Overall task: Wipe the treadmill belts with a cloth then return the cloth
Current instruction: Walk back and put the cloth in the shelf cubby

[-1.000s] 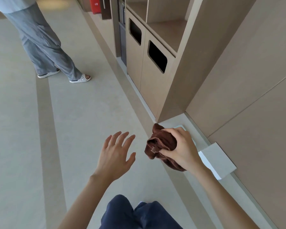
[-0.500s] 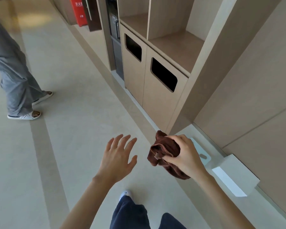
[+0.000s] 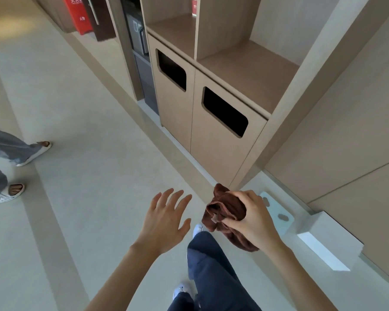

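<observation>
My right hand (image 3: 250, 217) grips a bunched dark brown cloth (image 3: 224, 213) in front of me at waist height, with part of the cloth hanging below the fist. My left hand (image 3: 165, 217) hovers just left of it, fingers spread and holding nothing. No treadmill belt is in view.
A wooden cabinet (image 3: 211, 140) with two dark bin openings and open shelves above stands ahead on the right. A red extinguisher box (image 3: 79, 13) is farther back. Another person's legs in sandals (image 3: 14, 194) are at the left. A white floor fixture (image 3: 321, 245) lies by the right wall.
I have walked forward, so the cabinet is closer and the other person's legs have slid to the left edge. Both hands keep the same pose, cloth still in the right.
</observation>
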`<state>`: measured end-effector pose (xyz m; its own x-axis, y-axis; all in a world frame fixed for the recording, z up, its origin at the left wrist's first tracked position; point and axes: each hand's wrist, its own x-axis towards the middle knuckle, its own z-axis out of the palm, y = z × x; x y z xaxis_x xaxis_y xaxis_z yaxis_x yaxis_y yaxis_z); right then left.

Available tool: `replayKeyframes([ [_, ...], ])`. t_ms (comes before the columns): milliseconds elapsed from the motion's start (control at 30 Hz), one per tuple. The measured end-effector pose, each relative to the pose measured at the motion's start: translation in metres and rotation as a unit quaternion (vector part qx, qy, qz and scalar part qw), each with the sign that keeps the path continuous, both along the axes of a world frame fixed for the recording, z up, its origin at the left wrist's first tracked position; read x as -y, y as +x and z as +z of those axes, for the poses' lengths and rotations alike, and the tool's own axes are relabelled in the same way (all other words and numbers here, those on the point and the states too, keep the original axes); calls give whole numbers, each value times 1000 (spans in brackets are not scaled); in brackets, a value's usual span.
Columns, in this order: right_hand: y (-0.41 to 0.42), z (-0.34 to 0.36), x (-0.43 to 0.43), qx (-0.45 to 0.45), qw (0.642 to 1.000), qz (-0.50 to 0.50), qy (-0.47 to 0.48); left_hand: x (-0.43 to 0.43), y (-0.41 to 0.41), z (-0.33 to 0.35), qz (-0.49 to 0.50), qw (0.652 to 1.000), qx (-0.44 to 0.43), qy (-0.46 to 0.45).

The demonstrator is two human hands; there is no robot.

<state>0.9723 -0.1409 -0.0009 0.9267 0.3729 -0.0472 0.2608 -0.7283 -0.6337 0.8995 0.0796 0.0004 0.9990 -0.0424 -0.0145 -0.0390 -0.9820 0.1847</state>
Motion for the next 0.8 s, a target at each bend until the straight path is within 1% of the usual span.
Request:
replayKeyframes([
  [200, 100, -8, -24, 15, 999, -29, 8, -22, 97, 0, -30, 999, 2, 13],
  [300, 158, -1, -36, 17, 999, -41, 26, -37, 156, 5, -43, 999, 5, 21],
  [467, 235, 14, -40, 40, 998, -46, 19, -44, 249, 14, -61, 998, 20, 17],
  [567, 266, 20, -36, 48, 997, -58, -1, -40, 293, 11, -93, 995, 21, 17],
  [700, 288, 21, -34, 43, 994, -101, 6, -35, 343, 4, -136, 990, 15, 19],
  [800, 301, 13, -36, 42, 991, -123, -27, -32, 383, -3, -168, 986, 7, 20],
])
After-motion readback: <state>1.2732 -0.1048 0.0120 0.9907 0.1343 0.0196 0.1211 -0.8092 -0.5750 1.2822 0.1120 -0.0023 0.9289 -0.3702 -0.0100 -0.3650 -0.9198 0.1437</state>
